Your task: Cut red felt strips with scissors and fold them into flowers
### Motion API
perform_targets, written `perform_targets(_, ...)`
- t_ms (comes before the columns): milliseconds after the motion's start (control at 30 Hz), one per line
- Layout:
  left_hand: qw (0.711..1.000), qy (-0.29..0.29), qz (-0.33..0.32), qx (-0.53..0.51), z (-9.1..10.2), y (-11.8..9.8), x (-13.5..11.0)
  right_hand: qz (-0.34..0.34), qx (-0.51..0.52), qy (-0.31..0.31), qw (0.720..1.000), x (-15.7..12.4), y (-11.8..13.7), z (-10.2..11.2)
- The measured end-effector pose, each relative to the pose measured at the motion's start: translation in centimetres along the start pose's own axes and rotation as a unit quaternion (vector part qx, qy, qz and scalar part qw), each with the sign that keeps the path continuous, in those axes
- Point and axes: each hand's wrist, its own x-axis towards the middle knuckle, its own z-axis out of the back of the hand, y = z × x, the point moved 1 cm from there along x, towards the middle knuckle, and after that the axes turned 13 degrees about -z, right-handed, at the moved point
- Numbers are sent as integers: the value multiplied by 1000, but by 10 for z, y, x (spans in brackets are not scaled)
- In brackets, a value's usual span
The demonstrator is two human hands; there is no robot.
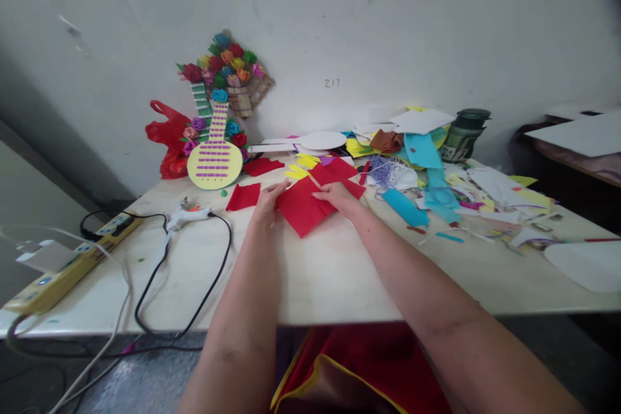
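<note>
A square of red crepe paper [303, 209] is held out in front of me above the table. My left hand [268, 200] pinches its left edge. At its upper right edge, my right hand [336, 196] has thumb and fingers closed on the sheet. Behind it lie more red paper pieces [334, 170] and yellow paper cutouts [297, 172]. To the left of my left hand rests another small red piece [244, 196], with a further red strip [263, 166] beyond it.
A glue gun [187, 215] with a looping black cord lies left, near a yellow power strip [72, 265]. A paper-flower guitar model [215, 163] leans at the back. Coloured scraps [402, 207], yarn [388, 171] and a dark green bottle [464, 136] crowd the right.
</note>
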Motion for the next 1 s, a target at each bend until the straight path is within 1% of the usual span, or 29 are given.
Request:
perform_targets(133, 994, 94, 0, 55, 0, -5, -4, -15, -15, 48, 999, -2, 0, 0)
perform_targets(233, 986, 129, 0, 107, 0, -5, -4, -26, -5, 75, 997, -4, 1, 0)
perform_targets(367, 984, 137, -6, 112, 0, -4, -4, -23, 15, 80, 996, -5, 1, -2)
perform_targets(533, 983, 146, 30, 103, -2, -3, -6, -13, 20, 78, 997, -4, 2, -2)
perform_targets(733, 986, 141, 29, 81, -3, -3, -6, -4, 38, 77, 996, -2, 2, 0)
perform_targets(900, 989, 142, 30, 36, -1, -2, -6, -18, 105, 53, 993, 0, 2, 0)
perform_targets(1000, 988, 152, 26, 15, 1, -1, -5, -30, 139, 58, 988, 0, 3, 0)
